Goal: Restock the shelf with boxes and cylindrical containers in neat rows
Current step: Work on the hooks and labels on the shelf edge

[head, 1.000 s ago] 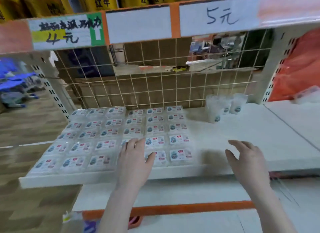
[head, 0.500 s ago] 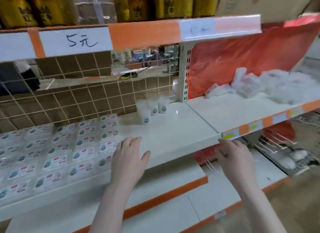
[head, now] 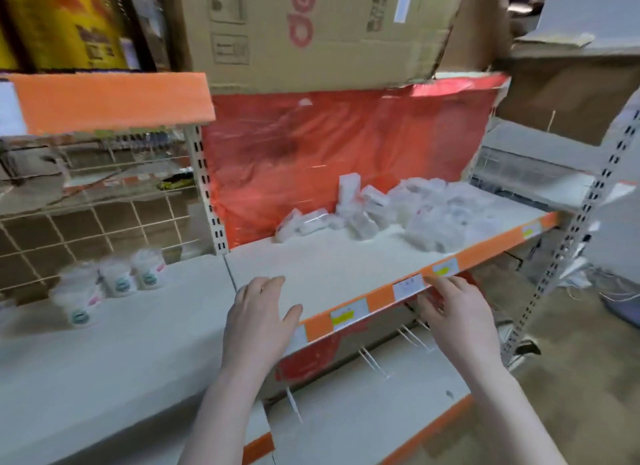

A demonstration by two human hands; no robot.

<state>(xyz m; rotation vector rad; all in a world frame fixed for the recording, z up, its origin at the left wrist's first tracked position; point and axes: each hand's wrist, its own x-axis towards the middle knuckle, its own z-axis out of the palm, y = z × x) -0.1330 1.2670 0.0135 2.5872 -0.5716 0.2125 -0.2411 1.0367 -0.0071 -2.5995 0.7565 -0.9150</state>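
A loose heap of clear plastic boxes [head: 408,212] lies at the back right of the white shelf [head: 332,267], against a red plastic sheet. Three clear cylindrical containers [head: 117,284] with teal labels stand on the left shelf section. My left hand [head: 259,322] hovers over the shelf's front edge with fingers straight and holds nothing. My right hand [head: 457,315] hangs just in front of the orange price strip [head: 381,298], fingers relaxed, also empty.
A large cardboard box [head: 311,32] sits on the shelf above, with yellow cans [head: 65,25] to its left. A wire grid [head: 86,215] backs the left section. A lower shelf [head: 363,412] with metal hooks lies beneath. A perforated upright [head: 568,243] stands at right.
The view has swung right: the rows of flat boxes on the left have left the frame and the heap of boxes has come to the centre. Both hands stay empty.
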